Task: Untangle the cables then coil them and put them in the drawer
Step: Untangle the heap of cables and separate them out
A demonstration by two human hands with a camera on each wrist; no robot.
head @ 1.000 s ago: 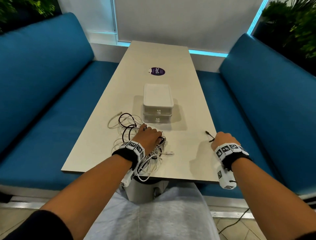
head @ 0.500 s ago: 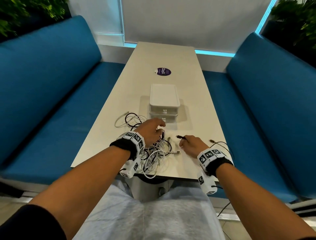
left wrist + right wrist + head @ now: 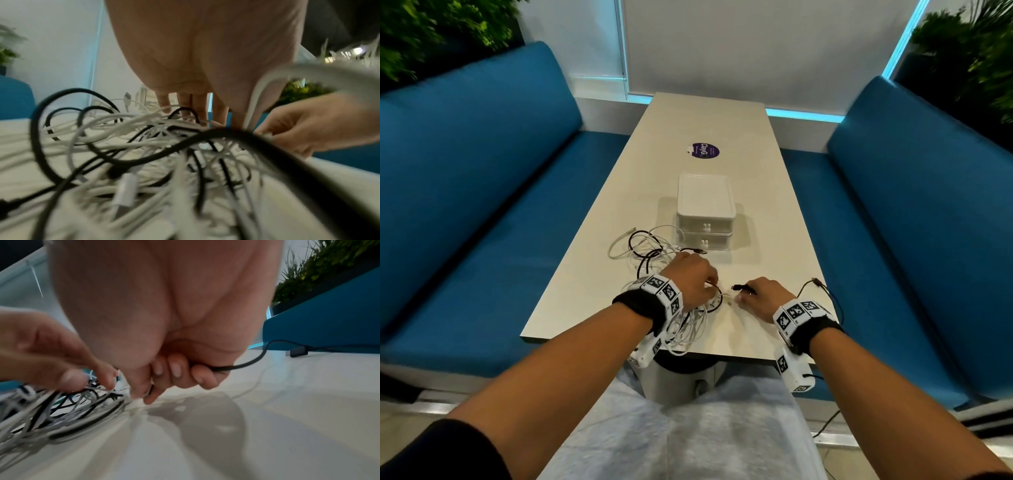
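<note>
The tangle [image 3: 671, 274] of black and white cables lies at the near left of the table [image 3: 756, 222], just in front of the closed drawers [image 3: 705, 226]. The main risk, as I judge it, is tightening: a sideways pull on the black cable [image 3: 242, 365] while its far run is still looped through the heap would cinch the knots instead of freeing them (or drag the whole heap toward the near edge, where some white loops already hang over). A plug [image 3: 125, 183] could also snag on a crossing strand and jam. The black cable's loose end lies near the right edge of the table and could slip off.

The left hand [image 3: 693, 279] rests palm down on the tangle, its fingers [image 3: 197, 107] reaching down into the strands; thumb and forefinger look pinched on white strands, though blur makes this uncertain. The right hand [image 3: 760, 296] sits just right of the heap, close to the left hand, its fingers [image 3: 176, 369] curled round the black cable, whose plug end pokes out toward the tangle.
</note>
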